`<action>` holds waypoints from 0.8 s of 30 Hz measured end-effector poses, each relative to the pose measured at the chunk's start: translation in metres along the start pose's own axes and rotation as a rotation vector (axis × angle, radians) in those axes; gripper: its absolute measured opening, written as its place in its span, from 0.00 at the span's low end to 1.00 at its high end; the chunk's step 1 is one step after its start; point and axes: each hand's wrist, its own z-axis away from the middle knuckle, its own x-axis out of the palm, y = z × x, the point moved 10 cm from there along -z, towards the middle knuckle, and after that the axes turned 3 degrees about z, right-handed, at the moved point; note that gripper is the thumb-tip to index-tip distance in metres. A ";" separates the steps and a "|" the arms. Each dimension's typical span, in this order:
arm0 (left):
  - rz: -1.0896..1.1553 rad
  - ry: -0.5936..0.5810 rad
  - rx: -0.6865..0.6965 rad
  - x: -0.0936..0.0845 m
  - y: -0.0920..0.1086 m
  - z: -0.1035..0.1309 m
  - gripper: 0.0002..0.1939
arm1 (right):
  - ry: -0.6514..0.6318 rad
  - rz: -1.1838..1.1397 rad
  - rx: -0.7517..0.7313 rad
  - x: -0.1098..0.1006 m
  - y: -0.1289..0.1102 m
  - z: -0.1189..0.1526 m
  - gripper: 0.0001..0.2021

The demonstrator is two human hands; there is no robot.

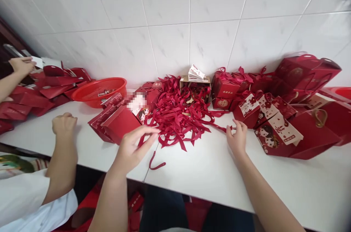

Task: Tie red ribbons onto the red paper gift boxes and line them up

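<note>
A big tangled heap of dark red ribbons [181, 118] lies on the white table between my hands. My right hand [237, 137] is closed in a pinch on the end of one red ribbon [219, 127], which trails back to the heap. At the heap's left edge is my left hand [133, 149], thumb and fingertips brought together; what is between them, if anything, I cannot make out. A short loose ribbon [157, 168] lies curled just in front of it. Beside the left hand stand red gift boxes [120, 124] with printed fronts.
More red boxes [315, 129] crowd the right side, some with tied bows. A cardboard box [196, 78] holding printed cards [196, 73] stands at the wall. Left are a red plastic basin [101, 91], piled red boxes [35, 98] and another person's fist [64, 124] and hand [23, 65].
</note>
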 end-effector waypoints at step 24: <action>-0.210 0.131 0.166 0.123 -0.011 0.063 0.12 | -0.562 -0.641 0.182 0.065 -0.115 0.140 0.17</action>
